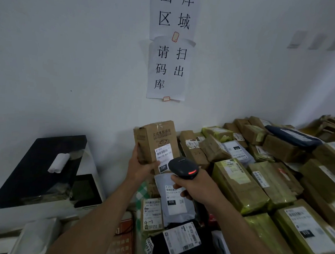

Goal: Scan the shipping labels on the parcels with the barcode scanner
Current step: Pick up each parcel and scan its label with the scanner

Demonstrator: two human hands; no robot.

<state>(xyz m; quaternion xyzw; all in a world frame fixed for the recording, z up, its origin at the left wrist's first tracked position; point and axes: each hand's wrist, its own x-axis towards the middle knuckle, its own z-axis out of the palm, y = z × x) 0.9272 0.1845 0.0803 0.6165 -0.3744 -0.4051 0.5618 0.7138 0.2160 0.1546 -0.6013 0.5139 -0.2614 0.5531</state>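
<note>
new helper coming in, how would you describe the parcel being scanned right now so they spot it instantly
Look below the paper signs on the white wall, at the left end of the parcel pile. The brown cardboard box is the only one held upright in a left hand, lifted above the pile.

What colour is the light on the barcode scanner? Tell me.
Red: a small glowing bar on the black barcode scanner in the right hand, seen in the head view.

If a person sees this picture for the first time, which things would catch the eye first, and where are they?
First, at the centre, the left hand holds up a brown cardboard parcel while the right hand aims a black barcode scanner, its red light on, at the white shipping label. Next, the paper signs with large black characters on the wall above, and the pile of parcels filling the right side.
</note>
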